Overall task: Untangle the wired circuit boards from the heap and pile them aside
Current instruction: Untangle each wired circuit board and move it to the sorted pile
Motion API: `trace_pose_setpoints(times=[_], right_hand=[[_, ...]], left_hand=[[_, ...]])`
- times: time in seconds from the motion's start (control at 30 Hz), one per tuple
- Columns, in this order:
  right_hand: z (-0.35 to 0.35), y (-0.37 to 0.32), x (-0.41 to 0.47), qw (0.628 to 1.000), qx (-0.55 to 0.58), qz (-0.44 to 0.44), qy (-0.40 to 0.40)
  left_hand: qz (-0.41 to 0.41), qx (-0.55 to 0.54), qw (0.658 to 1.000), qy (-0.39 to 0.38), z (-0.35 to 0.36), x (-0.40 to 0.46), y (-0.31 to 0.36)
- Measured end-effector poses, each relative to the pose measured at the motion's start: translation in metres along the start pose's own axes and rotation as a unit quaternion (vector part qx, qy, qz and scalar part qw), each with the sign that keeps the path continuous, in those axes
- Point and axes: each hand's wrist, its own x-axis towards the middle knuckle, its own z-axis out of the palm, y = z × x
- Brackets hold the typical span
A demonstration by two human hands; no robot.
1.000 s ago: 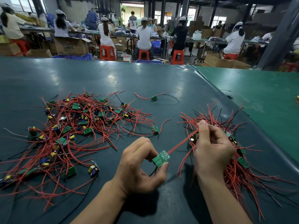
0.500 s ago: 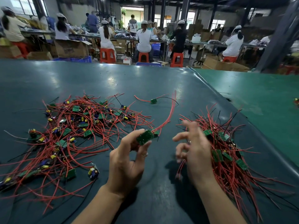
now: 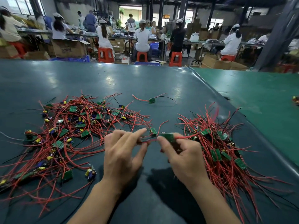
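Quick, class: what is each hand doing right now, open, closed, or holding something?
Left hand: pinches a red wire.
Right hand: holds a green circuit board.

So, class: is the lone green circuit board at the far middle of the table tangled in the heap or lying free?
Free: the lone green circuit board lies apart from both heaps.

Dark table (image 3: pixel 145 81) bears tangled heap (image 3: pixel 77 126) (pile (image 3: pixel 223 143) rightward).

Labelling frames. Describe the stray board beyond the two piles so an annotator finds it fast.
Start at the big tangled heap on the dark green table, then look past its far right edge. The lone circuit board lies there apart from both piles: one small green square, a red wire trailing left, a black one curving right.
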Motion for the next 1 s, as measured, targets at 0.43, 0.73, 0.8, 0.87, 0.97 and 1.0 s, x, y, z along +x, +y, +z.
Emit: trace_pose_setpoints(times=[0.43, 0.73, 0.8, 0.87, 0.97, 1.0], right_hand=[[-0.006, -0.008, 0.01, 0.835, 0.346, 0.423, 0.061], [0.011, -0.013, -0.004, 0.938, 0.174, 0.292, -0.073], [0.011, -0.012, -0.004, 0.939, 0.168, 0.291, -0.078], [0.011, -0.011, -0.005, 0.94, 0.165, 0.289, -0.074], [0.009, -0.009, -0.004, 0.94, 0.166, 0.289, -0.07], [0.01, -0.009, -0.004, 0.94, 0.165, 0.289, -0.071]], left_hand=[[-0.314, 0.299, 0.884, -0.176, -0.002, -0.004, -0.007], [-0.352, 0.29, 0.851, -0.261, 0.003, -0.008, -0.007], [-0.363, 0.3, 0.846, -0.249, 0.001, -0.006, -0.008], [-0.377, 0.296, 0.842, -0.247, -0.002, -0.004, -0.008], [-0.361, 0.284, 0.853, -0.248, -0.007, -0.002, -0.009], [-0.356, 0.272, 0.861, -0.242, -0.008, -0.001, -0.01]])
